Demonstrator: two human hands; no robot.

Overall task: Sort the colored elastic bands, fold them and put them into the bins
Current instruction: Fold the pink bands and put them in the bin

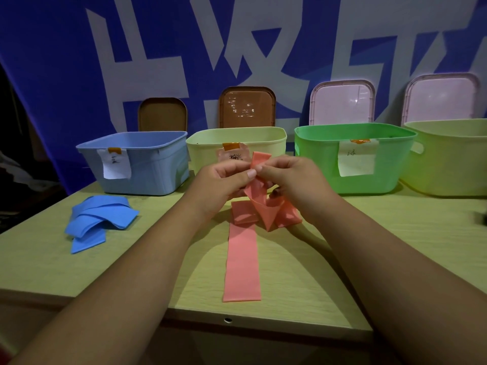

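Note:
My left hand [224,179] and my right hand [287,177] meet above the table and both pinch a pink elastic band [259,196] that is folded between them, its loop hanging down. More pink bands lie under it: one long flat pink band [242,262] runs toward me and other pink pieces [288,213] sit beside it. A pile of blue bands [98,219] lies at the left. Behind stand a blue bin [147,164], a pale yellow bin [266,142] with a pink label and a green bin [316,159].
A second pale yellow bin [448,159] stands at the far right. Brown lids [247,108] and pinkish lids [342,102] lean on the blue banner behind the bins. The wooden table [395,233] ends at a front edge near me.

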